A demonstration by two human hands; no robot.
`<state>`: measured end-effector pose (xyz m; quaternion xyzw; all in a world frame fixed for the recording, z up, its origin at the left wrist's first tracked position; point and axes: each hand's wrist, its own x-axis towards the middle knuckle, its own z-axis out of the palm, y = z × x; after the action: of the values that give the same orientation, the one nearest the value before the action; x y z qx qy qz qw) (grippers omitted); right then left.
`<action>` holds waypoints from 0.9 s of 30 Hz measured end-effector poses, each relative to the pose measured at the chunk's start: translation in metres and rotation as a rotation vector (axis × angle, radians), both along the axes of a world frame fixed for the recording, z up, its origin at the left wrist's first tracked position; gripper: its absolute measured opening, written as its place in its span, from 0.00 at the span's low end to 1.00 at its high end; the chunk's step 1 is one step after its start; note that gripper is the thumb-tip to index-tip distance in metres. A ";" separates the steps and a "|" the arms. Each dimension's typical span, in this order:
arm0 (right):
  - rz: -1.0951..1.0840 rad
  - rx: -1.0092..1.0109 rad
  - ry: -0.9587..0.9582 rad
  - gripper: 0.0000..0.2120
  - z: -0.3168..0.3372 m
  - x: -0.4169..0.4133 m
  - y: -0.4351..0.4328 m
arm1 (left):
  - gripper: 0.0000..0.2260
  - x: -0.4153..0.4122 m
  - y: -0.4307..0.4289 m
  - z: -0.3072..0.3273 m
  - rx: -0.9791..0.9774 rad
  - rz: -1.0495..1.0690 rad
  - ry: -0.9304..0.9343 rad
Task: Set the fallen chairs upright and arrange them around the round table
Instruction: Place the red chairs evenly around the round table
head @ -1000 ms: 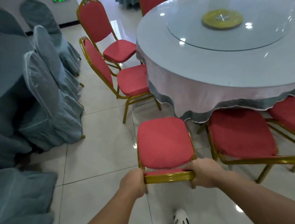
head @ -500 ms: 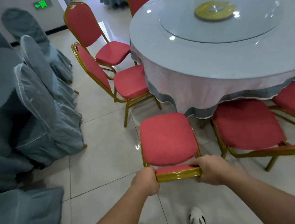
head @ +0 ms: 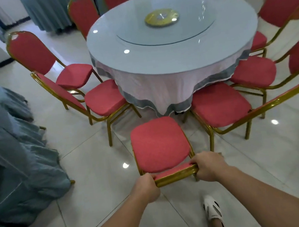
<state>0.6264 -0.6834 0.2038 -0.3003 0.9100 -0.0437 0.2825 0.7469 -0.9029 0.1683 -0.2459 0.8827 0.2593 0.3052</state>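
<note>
Head view: a red chair [head: 158, 144] with a gold frame is upright at 6 o'clock of the round counter [head: 230, 48], its seat turned toward the counter and its front edge near the hanging cloth [head: 161, 89]; its feet are hidden under the seat
Left hand [head: 146, 186]: fingers curled round the left end of the chair's top rail [head: 176, 174]
Right hand [head: 209, 166]: fingers curled round the right end of the same rail
Counter top: pale and glossy, with a glass turntable [head: 191, 32] and a gold hub [head: 161, 17] at its middle
8 o'clock of the counter: two upright red chairs, the nearer [head: 104, 99] with its seat just beside the cloth, the farther [head: 74, 75] close behind it
4 to 5 o'clock: two more red chairs [head: 219, 105] [head: 254, 71], seats against the cloth
10 to 2 o'clock: red chair backs ring the far rim
9 o'clock of the frame: grey-blue covered chairs [head: 9, 148], well apart from the counter
6 o'clock of the frame: a white shoe [head: 213, 210] on the tiled floor [head: 95, 166]
</note>
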 end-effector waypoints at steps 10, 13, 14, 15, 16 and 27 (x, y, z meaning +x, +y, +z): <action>-0.120 -0.047 -0.046 0.05 0.002 0.034 -0.046 | 0.16 -0.011 -0.069 0.009 -0.044 -0.100 0.056; -0.154 -0.076 -0.051 0.09 -0.002 0.030 -0.054 | 0.15 -0.024 -0.077 0.010 -0.049 -0.133 0.065; -0.157 -0.080 -0.066 0.10 -0.002 0.027 -0.056 | 0.14 -0.028 -0.080 0.010 -0.049 -0.139 0.056; -0.157 -0.081 -0.084 0.10 -0.003 0.024 -0.059 | 0.14 -0.031 -0.082 0.010 -0.048 -0.141 0.043; -0.156 -0.080 -0.100 0.10 -0.005 0.020 -0.062 | 0.14 -0.035 -0.086 0.010 -0.046 -0.141 0.035; -0.129 -0.138 -0.123 0.08 -0.019 -0.042 -0.103 | 0.15 -0.105 -0.137 0.002 -0.045 -0.184 0.013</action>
<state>0.5842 -0.7860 0.1849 -0.2567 0.9031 -0.1426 0.3133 0.6416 -1.0402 0.1706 -0.1690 0.9091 0.2119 0.3163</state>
